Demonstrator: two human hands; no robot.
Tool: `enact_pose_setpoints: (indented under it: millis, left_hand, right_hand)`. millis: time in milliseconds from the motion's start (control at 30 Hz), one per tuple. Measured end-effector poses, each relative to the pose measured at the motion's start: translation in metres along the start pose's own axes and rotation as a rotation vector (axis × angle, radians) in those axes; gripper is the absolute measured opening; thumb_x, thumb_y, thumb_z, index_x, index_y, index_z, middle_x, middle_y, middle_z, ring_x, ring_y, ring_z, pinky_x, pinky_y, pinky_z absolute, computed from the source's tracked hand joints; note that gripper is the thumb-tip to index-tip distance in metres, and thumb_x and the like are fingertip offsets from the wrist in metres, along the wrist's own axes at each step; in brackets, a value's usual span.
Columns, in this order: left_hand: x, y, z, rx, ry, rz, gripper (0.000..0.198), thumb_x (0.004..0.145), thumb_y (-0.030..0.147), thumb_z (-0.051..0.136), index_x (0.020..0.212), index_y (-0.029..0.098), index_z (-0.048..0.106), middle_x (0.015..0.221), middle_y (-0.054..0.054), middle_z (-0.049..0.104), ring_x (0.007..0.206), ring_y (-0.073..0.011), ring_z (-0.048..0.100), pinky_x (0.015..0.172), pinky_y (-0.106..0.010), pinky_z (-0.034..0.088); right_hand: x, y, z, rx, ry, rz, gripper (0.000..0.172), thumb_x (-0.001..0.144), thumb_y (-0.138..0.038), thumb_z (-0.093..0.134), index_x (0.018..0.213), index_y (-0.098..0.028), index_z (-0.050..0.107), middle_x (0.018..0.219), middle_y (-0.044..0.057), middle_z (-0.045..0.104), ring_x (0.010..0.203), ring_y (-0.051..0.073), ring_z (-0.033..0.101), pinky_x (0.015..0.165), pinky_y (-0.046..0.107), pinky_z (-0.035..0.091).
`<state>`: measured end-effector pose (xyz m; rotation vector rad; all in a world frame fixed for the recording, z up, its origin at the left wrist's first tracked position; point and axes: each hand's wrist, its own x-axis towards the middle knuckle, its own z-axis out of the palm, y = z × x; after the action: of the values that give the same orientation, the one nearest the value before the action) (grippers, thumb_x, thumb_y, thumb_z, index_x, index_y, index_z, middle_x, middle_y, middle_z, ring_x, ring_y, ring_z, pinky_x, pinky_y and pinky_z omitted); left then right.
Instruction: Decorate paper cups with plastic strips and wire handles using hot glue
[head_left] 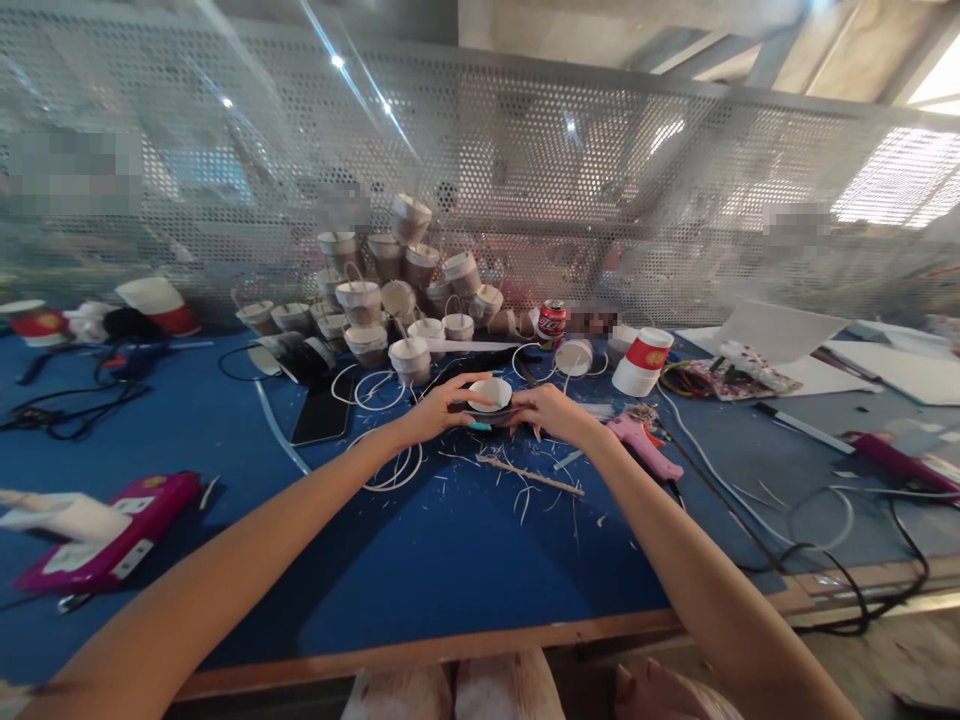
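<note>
My left hand (pixel 444 403) and my right hand (pixel 550 409) meet over the middle of the blue table (pixel 420 560), both closed around a small white paper cup (pixel 491 393). The cup's open mouth faces up and towards me. A pale strip runs under the cup between my fingers; I cannot make out what it is. Just in front of my hands lie a thin wooden stick (pixel 529 474) and scattered white shavings.
A heap of small handled paper cups (pixel 390 290) rises behind my hands against a perforated metal screen (pixel 525 160). Around are a dark phone (pixel 322 412), a red can (pixel 551 320), a red-and-white cup (pixel 642 362), a pink glue gun (pixel 645 448), cables and a magenta box (pixel 112 535).
</note>
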<state>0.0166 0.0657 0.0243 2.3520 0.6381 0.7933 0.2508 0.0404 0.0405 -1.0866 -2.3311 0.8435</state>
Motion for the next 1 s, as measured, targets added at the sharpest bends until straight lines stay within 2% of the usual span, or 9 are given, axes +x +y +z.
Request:
enact_pose_setpoints:
  millis: [167, 267, 433, 633, 833, 933, 1000]
  left_hand:
    - [0.001, -0.003, 0.0, -0.052, 0.021, -0.016, 0.025, 0.078, 0.038, 0.06, 0.095, 0.022, 0.068, 0.134, -0.009, 0.045, 0.123, -0.0236, 0.041, 0.103, -0.044, 0.029]
    - [0.002, -0.001, -0.001, -0.12, 0.05, -0.014, 0.025, 0.076, 0.038, 0.062, 0.093, 0.021, 0.068, 0.131, -0.01, 0.049, 0.121, -0.0243, 0.043, 0.102, -0.044, 0.029]
    - [0.004, 0.012, -0.006, -0.361, 0.061, -0.041, 0.029, 0.073, 0.037, 0.065, 0.095, 0.019, 0.067, 0.133, -0.013, 0.046, 0.118, -0.0271, 0.046, 0.097, -0.043, 0.034]
    - [0.003, 0.024, -0.006, -0.507, 0.076, -0.07, 0.035, 0.08, 0.04, 0.057, 0.109, 0.021, 0.062, 0.131, -0.012, 0.05, 0.117, -0.027, 0.047, 0.095, -0.041, 0.036]
    - [-0.001, 0.033, 0.003, -0.741, 0.152, -0.164, 0.053, 0.084, 0.051, 0.043, 0.131, 0.027, 0.042, 0.135, -0.01, 0.045, 0.12, -0.0286, 0.043, 0.091, -0.038, 0.04]
    - [0.0, 0.039, 0.006, -0.842, 0.176, -0.139, 0.06, 0.081, 0.057, 0.043, 0.135, 0.03, 0.036, 0.13, -0.009, 0.05, 0.113, -0.0284, 0.049, 0.089, -0.04, 0.04]
    - [0.002, 0.041, 0.006, -0.843, 0.221, -0.133, 0.058, 0.082, 0.054, 0.045, 0.134, 0.029, 0.037, 0.126, -0.008, 0.053, 0.109, -0.0273, 0.052, 0.089, -0.04, 0.04]
  right_hand:
    - [0.0, 0.002, 0.0, 0.113, -0.023, 0.029, 0.013, 0.075, -0.017, 0.05, 0.075, -0.015, 0.064, 0.07, 0.001, 0.068, 0.048, 0.01, 0.055, 0.046, 0.019, 0.043]
    - [0.0, 0.002, -0.001, 0.169, 0.008, 0.044, 0.011, 0.074, -0.019, 0.053, 0.068, -0.015, 0.061, 0.065, 0.0, 0.067, 0.044, 0.008, 0.051, 0.045, 0.019, 0.042]
    - [-0.002, -0.006, -0.005, 0.345, 0.047, 0.003, 0.02, 0.074, -0.03, 0.059, 0.062, -0.015, 0.055, 0.059, -0.002, 0.065, 0.042, 0.007, 0.047, 0.043, 0.019, 0.038]
    - [-0.005, -0.025, -0.008, 0.498, 0.011, -0.026, 0.032, 0.072, -0.042, 0.061, 0.059, -0.016, 0.051, 0.056, -0.001, 0.063, 0.04, 0.005, 0.046, 0.04, 0.018, 0.036]
    - [-0.001, -0.035, -0.003, 0.575, 0.072, -0.022, 0.039, 0.071, -0.052, 0.061, 0.061, -0.016, 0.051, 0.055, 0.0, 0.061, 0.041, 0.006, 0.05, 0.038, 0.018, 0.036]
    - [0.001, -0.042, -0.005, 0.575, 0.106, -0.02, 0.04, 0.072, -0.053, 0.06, 0.06, -0.016, 0.051, 0.053, -0.001, 0.06, 0.039, 0.006, 0.048, 0.038, 0.018, 0.035]
    - [0.003, -0.048, -0.008, 0.568, 0.114, -0.02, 0.041, 0.071, -0.053, 0.06, 0.059, -0.016, 0.05, 0.052, -0.001, 0.06, 0.038, 0.005, 0.046, 0.037, 0.018, 0.035]
